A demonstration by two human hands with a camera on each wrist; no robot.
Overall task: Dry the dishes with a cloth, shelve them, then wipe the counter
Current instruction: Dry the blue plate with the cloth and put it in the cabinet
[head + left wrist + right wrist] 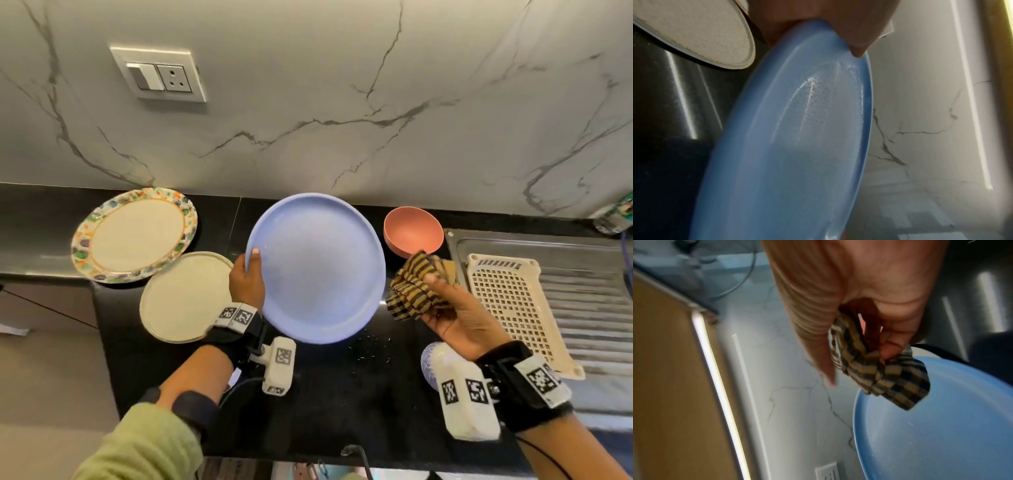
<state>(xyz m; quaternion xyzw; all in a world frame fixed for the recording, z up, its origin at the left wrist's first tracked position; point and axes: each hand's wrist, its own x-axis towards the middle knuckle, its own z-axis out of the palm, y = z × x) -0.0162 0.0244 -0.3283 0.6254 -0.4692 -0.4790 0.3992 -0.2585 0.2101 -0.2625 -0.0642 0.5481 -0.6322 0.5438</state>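
A large blue plate (318, 270) is held tilted above the black counter (342, 394). My left hand (247, 277) grips its left rim, thumb on the face. Water droplets speckle the blue plate (797, 146) in the left wrist view. My right hand (452, 308) pinches a folded yellow-and-black checked cloth (416, 287) just right of the plate's edge. In the right wrist view the cloth (879, 369) hangs over the blue plate (941, 434) rim.
A floral-rimmed plate (133, 236) and a cream plate (181, 298) lie on the counter at left. A pink bowl (412, 231) stands behind the cloth. A white perforated drain tray (513, 301) sits on the steel sink drainboard (589, 294) at right. A marble wall rises behind.
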